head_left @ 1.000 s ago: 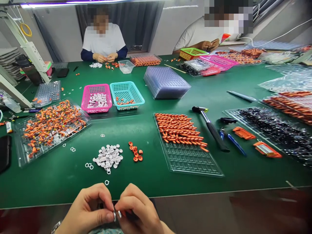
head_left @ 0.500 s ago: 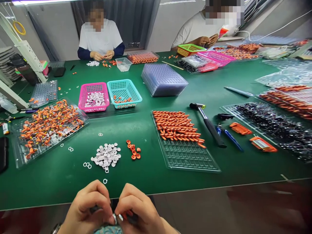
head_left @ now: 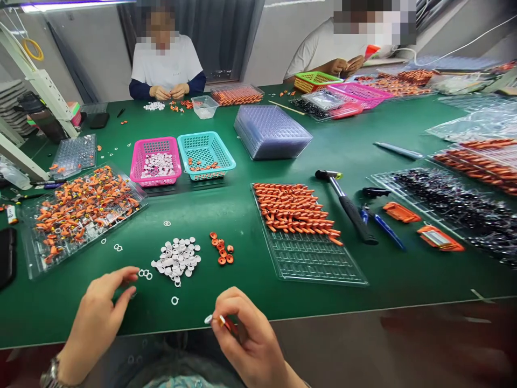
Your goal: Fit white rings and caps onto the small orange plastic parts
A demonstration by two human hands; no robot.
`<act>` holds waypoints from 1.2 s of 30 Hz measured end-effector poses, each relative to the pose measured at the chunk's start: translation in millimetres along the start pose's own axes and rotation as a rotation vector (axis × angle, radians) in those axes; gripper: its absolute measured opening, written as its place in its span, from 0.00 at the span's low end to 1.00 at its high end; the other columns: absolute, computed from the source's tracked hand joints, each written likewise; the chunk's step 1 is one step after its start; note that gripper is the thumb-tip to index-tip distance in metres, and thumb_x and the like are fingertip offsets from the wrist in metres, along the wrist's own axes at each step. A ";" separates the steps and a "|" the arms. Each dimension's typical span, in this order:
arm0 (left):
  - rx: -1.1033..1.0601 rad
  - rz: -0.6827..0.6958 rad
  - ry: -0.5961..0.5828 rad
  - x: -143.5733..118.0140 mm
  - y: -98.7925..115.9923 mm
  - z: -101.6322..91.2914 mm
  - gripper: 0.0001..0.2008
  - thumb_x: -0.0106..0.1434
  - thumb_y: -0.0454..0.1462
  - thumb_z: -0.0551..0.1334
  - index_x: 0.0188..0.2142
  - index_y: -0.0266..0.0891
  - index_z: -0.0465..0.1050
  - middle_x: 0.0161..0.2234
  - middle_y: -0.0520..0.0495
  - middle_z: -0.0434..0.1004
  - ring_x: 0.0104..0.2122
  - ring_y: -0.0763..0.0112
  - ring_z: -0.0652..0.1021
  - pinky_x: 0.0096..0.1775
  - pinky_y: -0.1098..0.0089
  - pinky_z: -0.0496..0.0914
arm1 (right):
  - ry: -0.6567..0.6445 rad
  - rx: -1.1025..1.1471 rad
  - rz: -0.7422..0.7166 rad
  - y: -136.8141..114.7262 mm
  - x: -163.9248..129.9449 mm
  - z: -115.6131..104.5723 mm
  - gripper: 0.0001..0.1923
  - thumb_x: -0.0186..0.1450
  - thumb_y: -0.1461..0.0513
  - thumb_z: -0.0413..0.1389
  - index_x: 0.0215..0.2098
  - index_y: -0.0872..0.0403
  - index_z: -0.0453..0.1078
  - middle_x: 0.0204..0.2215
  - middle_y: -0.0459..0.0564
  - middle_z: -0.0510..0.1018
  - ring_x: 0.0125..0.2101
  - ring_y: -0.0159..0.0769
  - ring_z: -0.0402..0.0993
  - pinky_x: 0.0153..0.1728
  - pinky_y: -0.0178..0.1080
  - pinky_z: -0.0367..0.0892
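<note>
Two hands apart, right hand (head_left: 246,337) pinching small orange part (head_left: 221,321) with white cap; left hand (head_left: 99,312) spread, reaching clear rings (head_left: 145,274)

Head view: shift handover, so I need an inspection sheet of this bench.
Surface: green mat table, bare patch near front edge.
Job's things: small orange-and-white part; white plastic caps pile; clear rings.
Clutter: black-handled hammer, pink basket, teal basket, clear tray of orange parts.
Grips: right hand pinches the part; left hand open by rings.
Cables: white cable, far right.
Surroundings: two seated people opposite.
</note>
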State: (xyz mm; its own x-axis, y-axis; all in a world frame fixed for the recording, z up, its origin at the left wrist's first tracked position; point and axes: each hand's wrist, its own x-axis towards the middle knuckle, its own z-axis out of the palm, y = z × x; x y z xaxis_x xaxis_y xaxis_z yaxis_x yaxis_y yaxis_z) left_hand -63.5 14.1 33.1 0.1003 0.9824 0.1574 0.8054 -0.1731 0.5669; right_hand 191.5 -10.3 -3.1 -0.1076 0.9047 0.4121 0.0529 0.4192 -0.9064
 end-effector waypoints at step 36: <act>-0.057 0.048 -0.106 45.0 9.2 39.6 0.07 0.64 0.39 0.60 0.35 0.42 0.76 0.34 0.50 0.78 0.29 0.67 0.78 0.32 0.69 0.72 | -0.122 0.107 0.286 9.9 -2.5 5.2 0.05 0.68 0.64 0.51 0.33 0.52 0.65 0.33 0.49 0.72 0.30 0.34 0.66 0.29 0.35 0.62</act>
State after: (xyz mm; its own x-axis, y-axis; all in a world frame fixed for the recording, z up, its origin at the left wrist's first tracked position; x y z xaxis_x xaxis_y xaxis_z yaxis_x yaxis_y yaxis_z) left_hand -28.5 59.5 13.4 0.2016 0.9743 0.1005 0.7643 -0.2206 0.6059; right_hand 187.1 -8.8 -13.6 -0.2215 0.9663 0.1310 -0.0056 0.1330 -0.9911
